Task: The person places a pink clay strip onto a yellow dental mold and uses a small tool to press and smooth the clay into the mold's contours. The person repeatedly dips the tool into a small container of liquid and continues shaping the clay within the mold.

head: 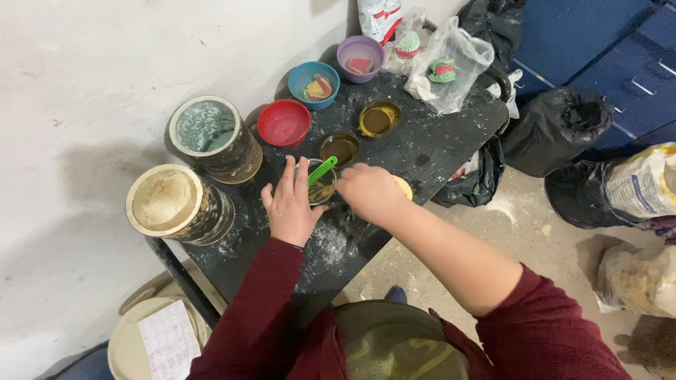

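two large tins point(179, 204) stand at the left of the dark surface point(429, 151). next, the left hand point(290, 205) lies with fingers spread flat against a small cup point(322, 188) of brownish liquid. the right hand point(370, 191) has fingers closed on a green stick point(322, 170) dipped in that cup.

- Just one view here, a head cam looking steeply down from above the person's own chest and arms.
- It faces the dark paint-spattered table point(422, 151), fairly close up, which fills the middle.
- White wall left of the table, concrete floor to its right.
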